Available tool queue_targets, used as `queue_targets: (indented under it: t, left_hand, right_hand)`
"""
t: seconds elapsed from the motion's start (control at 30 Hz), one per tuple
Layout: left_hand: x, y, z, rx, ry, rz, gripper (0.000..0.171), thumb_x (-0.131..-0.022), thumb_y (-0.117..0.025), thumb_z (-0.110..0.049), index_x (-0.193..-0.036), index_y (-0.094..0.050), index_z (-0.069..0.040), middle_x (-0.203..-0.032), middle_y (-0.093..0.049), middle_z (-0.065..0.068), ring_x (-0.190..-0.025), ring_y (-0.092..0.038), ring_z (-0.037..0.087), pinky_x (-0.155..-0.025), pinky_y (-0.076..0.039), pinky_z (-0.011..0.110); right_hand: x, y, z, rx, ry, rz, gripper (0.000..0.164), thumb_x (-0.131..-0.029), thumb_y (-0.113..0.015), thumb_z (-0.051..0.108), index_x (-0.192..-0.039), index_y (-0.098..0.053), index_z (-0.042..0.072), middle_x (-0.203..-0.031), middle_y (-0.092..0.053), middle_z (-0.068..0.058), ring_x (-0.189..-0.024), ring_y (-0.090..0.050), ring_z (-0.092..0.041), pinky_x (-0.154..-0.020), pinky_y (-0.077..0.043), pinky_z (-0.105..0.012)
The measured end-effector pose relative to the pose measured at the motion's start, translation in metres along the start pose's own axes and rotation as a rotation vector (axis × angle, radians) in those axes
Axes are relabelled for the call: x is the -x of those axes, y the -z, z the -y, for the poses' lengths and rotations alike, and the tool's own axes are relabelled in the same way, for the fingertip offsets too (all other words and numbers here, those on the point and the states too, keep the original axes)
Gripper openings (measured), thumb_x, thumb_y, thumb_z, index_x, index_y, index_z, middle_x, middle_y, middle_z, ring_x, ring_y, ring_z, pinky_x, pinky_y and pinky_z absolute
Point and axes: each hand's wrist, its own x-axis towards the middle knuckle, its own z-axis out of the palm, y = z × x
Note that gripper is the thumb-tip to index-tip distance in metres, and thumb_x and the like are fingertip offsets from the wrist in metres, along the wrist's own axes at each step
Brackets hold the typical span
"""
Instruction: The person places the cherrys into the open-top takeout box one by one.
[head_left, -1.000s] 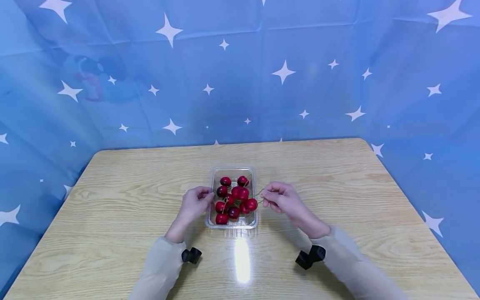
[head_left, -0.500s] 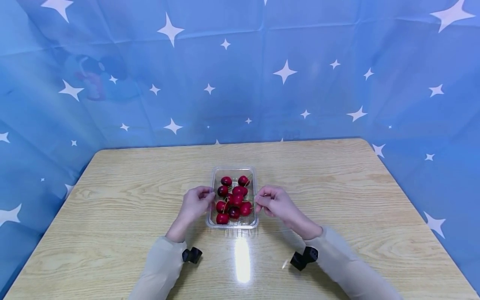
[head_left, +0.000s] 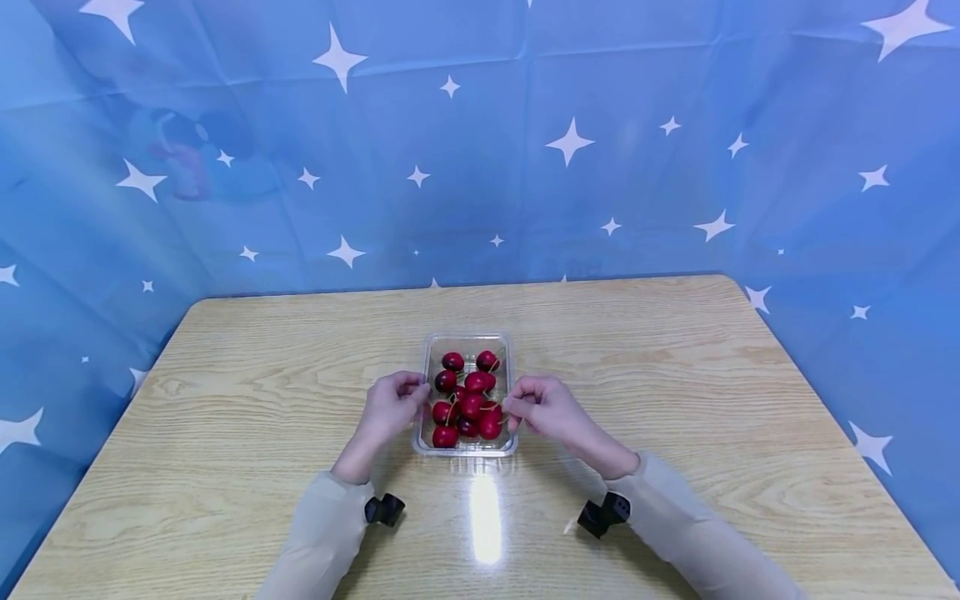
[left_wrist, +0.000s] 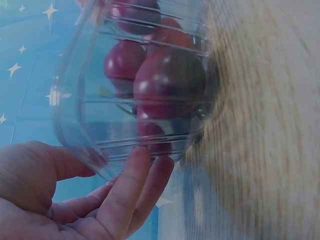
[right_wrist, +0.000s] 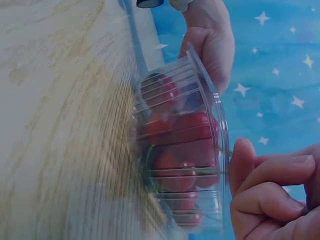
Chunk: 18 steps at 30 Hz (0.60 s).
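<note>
A clear plastic box point(head_left: 465, 452) of red cherries point(head_left: 445, 437) stands on the table. My left hand point(head_left: 392, 410) grips its left rim; in the left wrist view the thumb is near the rim and the fingers point(left_wrist: 127, 187) touch the outside wall. My right hand point(head_left: 546, 408) is at the right rim, thumb and fingers curled together, pinching thin green cherry stems point(head_left: 491, 407). Those stems lead to cherries point(head_left: 491, 427) low in the right side of the box. In the right wrist view, the stems run past the rim toward the fingertips point(right_wrist: 243, 150), where their ends are hidden.
The light wood table point(head_left: 285, 350) reaches back to a blue star-patterned cloth point(head_left: 480, 167). A bright reflection lies on the tabletop in front of the box. Each wrist wears a small black camera point(head_left: 385, 509).
My right hand has moved left to the box's rim, and the cherries on its stems have moved left and down among the others. My left hand has stayed on the box.
</note>
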Motion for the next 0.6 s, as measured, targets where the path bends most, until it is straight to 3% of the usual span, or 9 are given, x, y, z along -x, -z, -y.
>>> queue_targets:
  t: [0.37,0.6]
  left_hand:
    - [0.001,0.000,0.002,0.026,-0.003,0.003,0.022,-0.091,-0.057,-0.005,-0.107,-0.062,0.009,-0.083,-0.063,0.015,-0.062,-0.057,0.012,-0.058,-0.053,0.023]
    - [0.001,0.009,0.006,0.090,0.006,-0.032,0.027,-0.096,-0.050,-0.010,-0.110,-0.060,0.011,-0.094,-0.064,0.023,-0.078,-0.065,0.023,-0.068,-0.058,0.030]
  right_hand:
    - [0.002,0.001,0.002,0.094,0.030,-0.023,0.017,-0.089,-0.061,0.007,-0.082,-0.062,-0.008,-0.059,-0.058,-0.003,-0.042,-0.035,-0.007,-0.040,-0.026,-0.017]
    - [0.006,0.016,0.003,0.148,0.062,-0.106,0.015,-0.089,-0.062,0.009,-0.088,-0.063,-0.007,-0.063,-0.060,-0.007,-0.045,-0.042,-0.008,-0.040,-0.033,-0.017]
